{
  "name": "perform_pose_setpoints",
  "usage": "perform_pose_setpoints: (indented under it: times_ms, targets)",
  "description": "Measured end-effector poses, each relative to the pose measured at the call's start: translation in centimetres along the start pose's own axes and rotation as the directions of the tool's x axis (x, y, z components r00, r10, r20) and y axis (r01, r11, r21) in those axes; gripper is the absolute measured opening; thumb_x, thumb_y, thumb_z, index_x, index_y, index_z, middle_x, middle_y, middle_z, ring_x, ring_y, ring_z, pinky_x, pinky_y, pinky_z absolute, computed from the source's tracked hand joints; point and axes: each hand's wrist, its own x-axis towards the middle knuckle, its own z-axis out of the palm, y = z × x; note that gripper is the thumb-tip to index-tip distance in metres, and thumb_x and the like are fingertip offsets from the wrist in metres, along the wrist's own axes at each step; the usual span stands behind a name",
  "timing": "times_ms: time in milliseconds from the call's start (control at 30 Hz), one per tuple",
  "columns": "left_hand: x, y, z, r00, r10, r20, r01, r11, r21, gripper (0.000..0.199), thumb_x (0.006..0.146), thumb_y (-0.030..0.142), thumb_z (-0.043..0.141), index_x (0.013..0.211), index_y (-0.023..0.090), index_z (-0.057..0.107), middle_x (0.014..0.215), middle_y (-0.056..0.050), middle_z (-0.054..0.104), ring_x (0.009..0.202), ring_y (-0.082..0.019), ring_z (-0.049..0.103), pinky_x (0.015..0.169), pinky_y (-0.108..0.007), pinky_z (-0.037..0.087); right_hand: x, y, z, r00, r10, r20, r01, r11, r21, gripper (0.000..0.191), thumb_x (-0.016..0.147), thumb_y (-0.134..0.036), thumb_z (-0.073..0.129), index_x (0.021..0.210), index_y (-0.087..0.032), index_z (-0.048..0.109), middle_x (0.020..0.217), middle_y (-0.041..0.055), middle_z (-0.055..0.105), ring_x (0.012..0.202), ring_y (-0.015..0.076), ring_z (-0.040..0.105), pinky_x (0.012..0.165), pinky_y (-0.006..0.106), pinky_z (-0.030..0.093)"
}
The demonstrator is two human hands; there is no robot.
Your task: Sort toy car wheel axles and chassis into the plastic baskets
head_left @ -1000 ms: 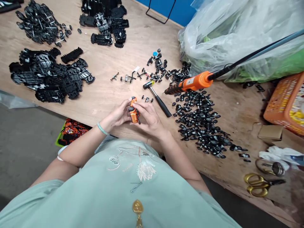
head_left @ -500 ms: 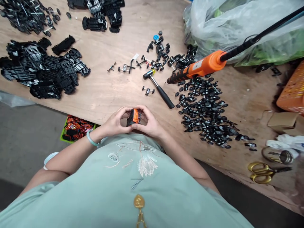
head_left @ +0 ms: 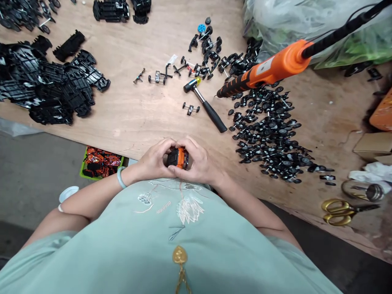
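Both hands grip one orange and black toy car point(head_left: 181, 158) close to my body, at the table's front edge. My left hand point(head_left: 157, 159) closes round its black end, and my right hand point(head_left: 198, 161) closes round the orange side. Fingers and thumbs hide parts of the car. Beyond the hands, a small wheel axle point(head_left: 190, 109) lies on the wooden table point(head_left: 134, 130). A hammer point(head_left: 210, 110) with a black handle rests to its right. An orange electric screwdriver point(head_left: 263, 71) hangs above the table on a black cord.
Black toy chassis point(head_left: 61, 85) lie piled at left. A heap of wheel axles point(head_left: 269, 134) spreads at right. A green crate point(head_left: 83, 167) of orange car bodies stands below the table edge. Gold-handled scissors point(head_left: 337, 212) and a cardboard box point(head_left: 372, 146) lie far right.
The toy car has turned in my hands and shows more of its black and orange upper side. My fingers have come closer together round it. The camera view has shifted slightly.
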Motion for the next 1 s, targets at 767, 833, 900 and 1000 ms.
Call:
perform_pose_setpoints:
  times_ms: [767,833,900,1000]
  targets:
    - [-0.2,-1.5,-0.7,0.989,0.092,0.12,-0.08,0.992,-0.103,0.05,0.072,0.032,0.083,0.117,0.022,0.062,0.11,-0.006,0.068,0.102,-0.024,0.07,0.089,-0.04,0.062,-1.6,0.6,1.3,0.988,-0.093,-0.121,0.097,0.995,0.031,0.046,0.083,-0.036,0.078,0.121,-0.026,0.054,0.099,0.0033,0.066,0.086,0.0212,0.065,0.076,0.037,0.056]
    - [-0.1,-1.5,-0.7,0.989,0.074,0.131,-0.057,0.99,-0.129,0.052,0.071,0.034,0.085,0.117,0.022,0.062,0.111,-0.006,0.068,0.103,-0.024,0.07,0.089,-0.039,0.062,-1.5,0.7,1.4,0.987,-0.094,-0.131,0.101,0.994,0.045,0.046,0.083,-0.037,0.078,0.121,-0.026,0.055,0.099,0.0037,0.067,0.087,0.0214,0.065,0.077,0.037,0.055]
    - [-0.1,-1.5,-0.8,0.988,0.061,0.141,-0.039,0.987,-0.153,0.053,0.071,0.036,0.087,0.116,0.023,0.063,0.112,-0.006,0.069,0.104,-0.024,0.07,0.09,-0.039,0.062,-1.6,1.0,1.4,0.988,-0.091,-0.128,0.099,0.994,0.052,0.046,0.083,-0.039,0.079,0.121,-0.026,0.056,0.1,0.0039,0.067,0.086,0.0212,0.064,0.077,0.037,0.055]
    - [-0.4,-1.7,-1.5,0.995,-0.013,0.104,0.03,0.987,-0.161,0.054,0.069,0.038,0.089,0.114,0.023,0.063,0.109,-0.005,0.069,0.1,-0.023,0.07,0.087,-0.037,0.062,-2.3,1.5,0.9,0.989,-0.047,-0.141,0.055,0.997,0.056,0.042,0.082,-0.042,0.078,0.115,-0.026,0.058,0.096,0.0026,0.065,0.081,0.0199,0.061,0.072,0.036,0.053]
